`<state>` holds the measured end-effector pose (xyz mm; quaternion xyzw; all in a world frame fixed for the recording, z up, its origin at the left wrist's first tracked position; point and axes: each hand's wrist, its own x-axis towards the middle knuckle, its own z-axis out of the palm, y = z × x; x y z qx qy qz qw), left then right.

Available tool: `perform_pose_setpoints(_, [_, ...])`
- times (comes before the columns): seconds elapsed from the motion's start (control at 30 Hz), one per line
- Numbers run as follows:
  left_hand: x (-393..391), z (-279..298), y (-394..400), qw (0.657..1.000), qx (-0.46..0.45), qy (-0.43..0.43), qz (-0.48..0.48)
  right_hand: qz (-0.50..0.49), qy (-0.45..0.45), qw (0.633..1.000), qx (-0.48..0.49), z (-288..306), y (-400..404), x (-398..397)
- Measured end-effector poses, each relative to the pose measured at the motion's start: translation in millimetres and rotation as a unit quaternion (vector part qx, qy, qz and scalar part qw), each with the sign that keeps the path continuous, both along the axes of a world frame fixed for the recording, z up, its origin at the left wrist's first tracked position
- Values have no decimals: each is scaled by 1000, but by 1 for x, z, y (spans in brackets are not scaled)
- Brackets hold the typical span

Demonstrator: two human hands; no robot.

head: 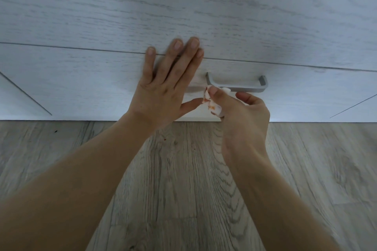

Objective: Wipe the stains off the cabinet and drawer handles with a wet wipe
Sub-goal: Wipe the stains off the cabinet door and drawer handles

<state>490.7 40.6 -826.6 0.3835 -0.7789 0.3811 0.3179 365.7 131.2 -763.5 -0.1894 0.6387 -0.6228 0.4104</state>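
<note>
**Wipe at the left end of the drawer handle**

From the head camera I look down on a whitewashed, wood-grain drawer front (102, 91) that fills the middle band of the frame. A thin dark seam runs across it from left centre to right centre, and above that seam a larger panel (224, 6) of the same pale grain takes up the whole upper half. Diagonal lines cut across the lower left and lower right of the cabinet face. Along the bottom half of the frame lies a grey-brown plank floor (306, 169) with strong grain and a few small dark and reddish specks near the cabinet base.

My left hand (163, 87) is spread flat against the drawer front just left of centre, fingers straight and reaching over the seam, thumb pointing right toward the wipe. It holds nothing.

My right hand (242, 116) sits just right of centre with its fingers curled, pinching a crumpled white wet wipe (213, 106) that carries orange-red smears. The wipe is pressed up to the left end of the grey metal handle (238, 85), which is a squared bar mounted horizontally on the drawer front, right of centre. The upper edge of the wipe touches the underside of the bar near its left post. Both forearms enter from the bottom of the frame.
</note>
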Motion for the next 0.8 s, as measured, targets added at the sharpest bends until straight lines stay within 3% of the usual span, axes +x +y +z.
perform_pose_setpoints(0.57, [9, 11, 6, 998, 15, -47, 34, -117, 46, 991, -38, 23, 5, -91])
perform_pose_setpoints(0.67, [13, 20, 19, 995, 66, -65, 33, -94, 51, 994, -30, 27, -4, -83])
perform_pose_setpoints(0.8, [17, 53, 51, 975, 198, -105, 15, -76, 90, 992, 34, 45, -9, -65])
